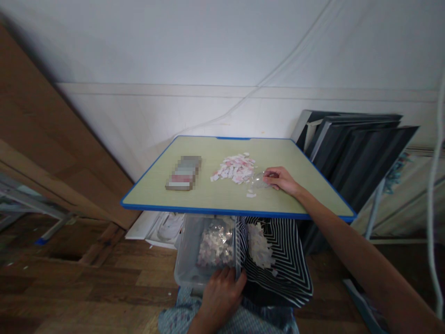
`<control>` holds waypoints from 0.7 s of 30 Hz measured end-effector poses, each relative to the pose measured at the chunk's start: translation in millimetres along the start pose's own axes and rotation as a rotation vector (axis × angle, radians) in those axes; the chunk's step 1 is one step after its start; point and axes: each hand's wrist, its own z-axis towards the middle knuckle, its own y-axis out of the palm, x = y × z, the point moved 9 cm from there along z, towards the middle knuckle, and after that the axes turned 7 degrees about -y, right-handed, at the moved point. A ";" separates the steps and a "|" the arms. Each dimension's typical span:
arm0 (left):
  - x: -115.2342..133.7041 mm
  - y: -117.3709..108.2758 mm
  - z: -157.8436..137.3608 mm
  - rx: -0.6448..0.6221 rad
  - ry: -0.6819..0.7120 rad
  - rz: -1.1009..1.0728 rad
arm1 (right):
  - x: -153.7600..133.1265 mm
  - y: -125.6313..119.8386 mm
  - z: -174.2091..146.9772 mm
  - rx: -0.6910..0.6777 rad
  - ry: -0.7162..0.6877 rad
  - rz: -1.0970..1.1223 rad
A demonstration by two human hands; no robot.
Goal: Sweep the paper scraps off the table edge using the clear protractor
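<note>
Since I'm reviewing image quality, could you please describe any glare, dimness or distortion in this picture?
Head view: glints on the pieces in the plastic bin, sheen on the clear film in the right hand; head view again: dim floor, a pixelated block on the table, edges apparently stretched.

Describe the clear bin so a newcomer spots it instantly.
Find the blue-edged table; below its near edge sit two containers. The clear bin is the left one, the left hand at its near rim. Its plain, see-through walls set it apart from the striped tray.
</note>
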 end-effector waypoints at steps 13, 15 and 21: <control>0.1 -1.0 0.9 -0.014 -0.007 -0.008 | 3.4 3.6 -0.7 -0.033 0.030 0.035; 0.2 0.0 0.9 -0.039 -0.005 -0.013 | 4.1 5.2 -0.7 -0.048 0.043 0.031; -0.4 -0.7 0.4 -0.060 -0.014 -0.024 | 4.5 3.7 -1.6 -0.039 0.044 0.028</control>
